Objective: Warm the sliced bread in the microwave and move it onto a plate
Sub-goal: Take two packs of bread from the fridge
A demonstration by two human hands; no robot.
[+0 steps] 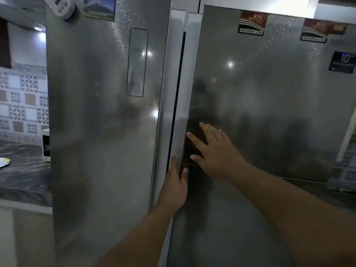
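Observation:
A tall silver two-door fridge fills the view. My right hand (213, 151) lies flat with spread, straight fingers on the right fridge door (269, 93), close to its inner edge. My left hand (176, 182) reaches into the dark gap between the doors, its fingers at the edge of the right door's handle strip; how far they curl round it is hidden. The left fridge door (100, 112) has a control panel (137, 62). No bread, microwave interior or plate with bread shows.
A dark marbled counter (21, 170) runs at the left, with the rim of a white plate (4, 162) and a white appliance corner (45, 145) against a patterned tile wall. Magnets and stickers sit on the fridge doors.

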